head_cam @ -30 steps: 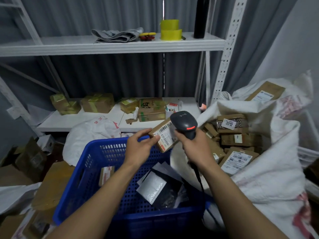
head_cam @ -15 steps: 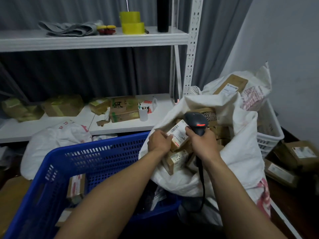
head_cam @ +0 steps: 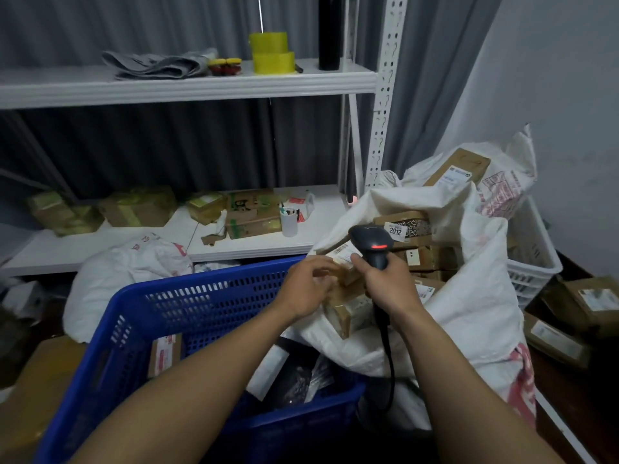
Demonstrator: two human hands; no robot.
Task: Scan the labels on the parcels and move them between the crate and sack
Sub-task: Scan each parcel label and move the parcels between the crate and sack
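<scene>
The right hand (head_cam: pixel 390 284) is curled round the handle of a black handheld barcode scanner (head_cam: pixel 371 241), whose head shows a red light and tilts over a small brown cardboard parcel with a white printed label (head_cam: pixel 345 259). That parcel lies at the mouth of the big white woven sack (head_cam: pixel 475 316), on top of other brown boxes. The scanner's black cable (head_cam: pixel 388 356) hangs down past the sack's edge.

The left hand (head_cam: pixel 308 286) sits just beside the parcel with its fingers loosely bent toward it; whether they pinch the cardboard or only brush it cannot be told, as the hand is blurred.

Deeper in the sack lies a patterned brown box with a white "2012" sticker (head_cam: pixel 400 227). The blue perforated plastic crate (head_cam: pixel 201 286) stands below the left arm, touching the sack. It holds a small brown labelled box leaning on its inner wall (head_cam: pixel 164 354) and dark and silvery plastic mailer bags (head_cam: pixel 294 373).

Behind, a white metal shelf unit (head_cam: pixel 382 95) carries taped brown cartons and a white cup (head_cam: pixel 288 224) on its lower shelf, and two stacked rolls of yellow tape (head_cam: pixel 271 53) on its upper one.
</scene>
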